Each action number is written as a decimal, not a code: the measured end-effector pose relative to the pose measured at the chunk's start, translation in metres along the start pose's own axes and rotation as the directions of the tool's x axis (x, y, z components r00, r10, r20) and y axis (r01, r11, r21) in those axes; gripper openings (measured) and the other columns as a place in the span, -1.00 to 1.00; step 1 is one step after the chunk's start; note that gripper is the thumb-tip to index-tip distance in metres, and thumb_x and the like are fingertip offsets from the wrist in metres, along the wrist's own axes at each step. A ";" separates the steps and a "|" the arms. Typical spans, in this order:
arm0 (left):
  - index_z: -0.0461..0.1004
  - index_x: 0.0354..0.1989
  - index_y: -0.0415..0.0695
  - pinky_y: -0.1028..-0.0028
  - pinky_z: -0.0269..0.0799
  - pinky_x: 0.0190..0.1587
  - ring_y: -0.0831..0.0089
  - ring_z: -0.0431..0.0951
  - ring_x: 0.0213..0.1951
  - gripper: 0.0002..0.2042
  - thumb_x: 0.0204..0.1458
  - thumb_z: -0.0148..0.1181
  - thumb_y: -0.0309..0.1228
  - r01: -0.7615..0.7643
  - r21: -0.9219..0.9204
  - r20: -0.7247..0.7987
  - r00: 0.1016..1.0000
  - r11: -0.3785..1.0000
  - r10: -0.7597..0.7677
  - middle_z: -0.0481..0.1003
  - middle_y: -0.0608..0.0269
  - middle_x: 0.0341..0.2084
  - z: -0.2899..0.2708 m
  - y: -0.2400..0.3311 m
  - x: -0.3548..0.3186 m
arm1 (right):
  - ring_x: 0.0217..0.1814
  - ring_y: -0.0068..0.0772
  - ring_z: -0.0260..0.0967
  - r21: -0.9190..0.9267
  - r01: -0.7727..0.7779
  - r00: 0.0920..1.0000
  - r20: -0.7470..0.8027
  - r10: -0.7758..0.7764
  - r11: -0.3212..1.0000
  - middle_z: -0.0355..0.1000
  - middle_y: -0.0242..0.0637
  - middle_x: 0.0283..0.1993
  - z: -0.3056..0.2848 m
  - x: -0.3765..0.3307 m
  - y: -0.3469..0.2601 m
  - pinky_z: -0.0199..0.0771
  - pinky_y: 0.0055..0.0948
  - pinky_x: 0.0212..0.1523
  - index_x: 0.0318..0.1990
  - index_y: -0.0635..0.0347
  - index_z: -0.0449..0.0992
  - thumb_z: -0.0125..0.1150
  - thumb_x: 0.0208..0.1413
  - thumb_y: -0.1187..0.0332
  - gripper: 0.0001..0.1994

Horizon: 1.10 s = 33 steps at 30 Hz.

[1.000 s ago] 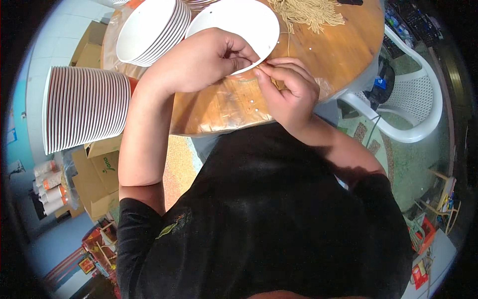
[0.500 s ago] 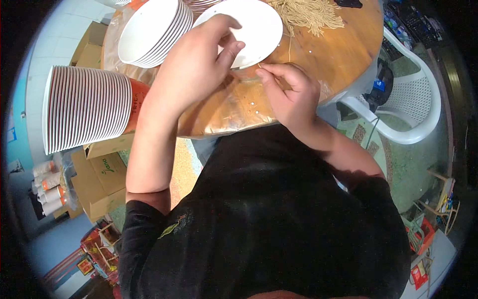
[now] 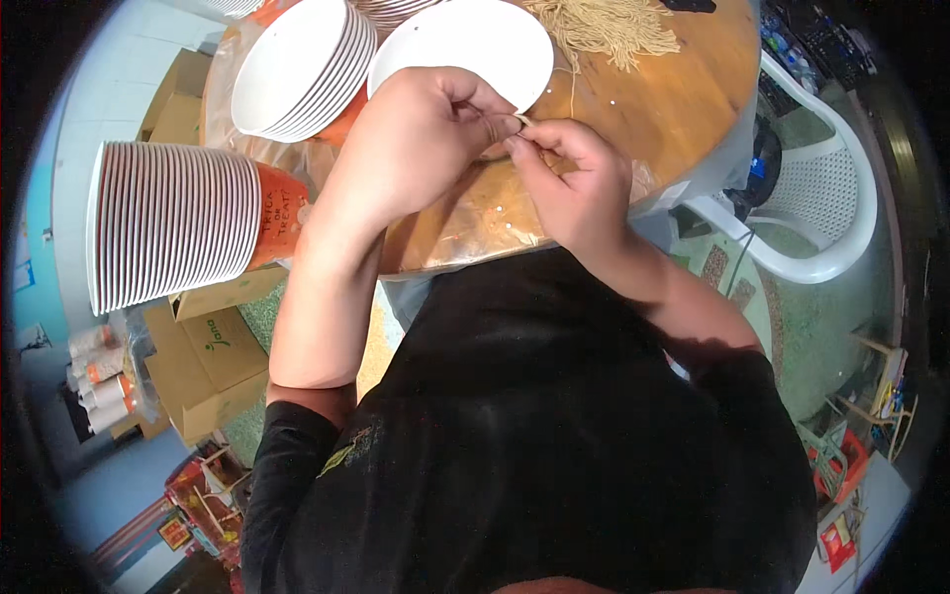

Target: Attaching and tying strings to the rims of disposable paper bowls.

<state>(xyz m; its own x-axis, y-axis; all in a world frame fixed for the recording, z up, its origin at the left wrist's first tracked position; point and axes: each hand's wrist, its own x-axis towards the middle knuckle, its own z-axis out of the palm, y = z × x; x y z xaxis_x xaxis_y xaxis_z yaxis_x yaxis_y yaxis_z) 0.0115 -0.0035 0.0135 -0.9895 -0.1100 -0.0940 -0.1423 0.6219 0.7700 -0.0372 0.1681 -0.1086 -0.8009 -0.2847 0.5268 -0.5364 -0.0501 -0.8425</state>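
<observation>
Glossy wooden table (image 3: pixel 683 114), matt fibrous cord (image 3: pixel 614 32)

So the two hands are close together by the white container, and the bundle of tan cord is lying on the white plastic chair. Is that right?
Not quite: the head view shows the bundle of tan cord lying on the wooden table. The left hand and right hand are indeed close together by the white container.

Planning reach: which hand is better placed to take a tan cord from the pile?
Probably the right hand: it is nearer the tan cord pile, while the left hand lies farther left, partly over the white container.
</observation>
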 end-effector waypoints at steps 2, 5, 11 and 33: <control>0.73 -0.09 -0.33 0.50 0.66 -0.06 0.57 0.72 -0.18 -0.89 0.34 0.41 -0.52 -0.022 -0.015 -0.028 0.999 1.000 0.021 0.78 0.23 -0.26 0.005 -0.002 -0.002 | -0.24 -0.29 0.72 0.059 -0.078 0.997 0.031 0.076 0.995 0.72 -0.14 -0.26 -0.003 0.000 -0.002 0.67 -0.32 -0.17 -0.15 0.30 0.72 0.49 0.26 0.49 -0.91; 0.73 -0.10 -0.30 0.51 0.66 -0.06 0.60 0.72 -0.18 -0.89 0.35 0.42 -0.50 -0.075 -0.030 -0.107 0.992 0.997 0.072 0.78 0.24 -0.24 0.010 -0.010 -0.007 | -0.24 -0.46 0.69 0.239 -0.260 0.964 0.125 0.236 0.936 0.73 -0.21 -0.27 -0.009 0.001 -0.011 0.65 -0.40 -0.16 -0.12 0.33 0.72 0.45 0.33 0.47 -0.91; 0.73 -0.06 -0.29 0.52 0.66 -0.09 0.60 0.73 -0.21 -0.86 0.33 0.42 -0.47 -0.109 -0.182 -0.268 0.962 0.977 0.057 0.78 0.18 -0.30 0.017 -0.022 -0.009 | -0.19 -0.53 0.67 0.020 -0.459 0.805 0.431 0.407 0.888 0.74 -0.23 -0.22 -0.049 0.026 -0.019 0.63 -0.43 -0.15 -0.07 0.33 0.73 0.40 0.39 0.36 -0.82; 0.77 -0.06 -0.23 0.44 0.59 -0.01 0.47 0.71 -0.16 -0.87 0.30 0.45 -0.47 -0.243 0.077 -0.179 0.951 0.967 0.253 0.75 0.23 -0.21 0.017 -0.007 -0.014 | -0.31 -0.25 0.54 -0.294 0.497 0.795 0.531 -0.293 0.816 0.55 -0.28 -0.31 -0.071 0.093 -0.038 0.50 -0.30 -0.26 -0.14 0.14 0.71 0.45 0.31 0.38 -0.92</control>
<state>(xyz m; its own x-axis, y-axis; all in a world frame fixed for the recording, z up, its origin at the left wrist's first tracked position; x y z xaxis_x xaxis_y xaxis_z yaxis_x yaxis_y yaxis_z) 0.0256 0.0063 -0.0013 -0.9721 -0.0858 0.2185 0.1007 0.6882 0.7185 -0.1097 0.2120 -0.0194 -0.3382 -0.7195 0.6065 -0.9144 0.0991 -0.3924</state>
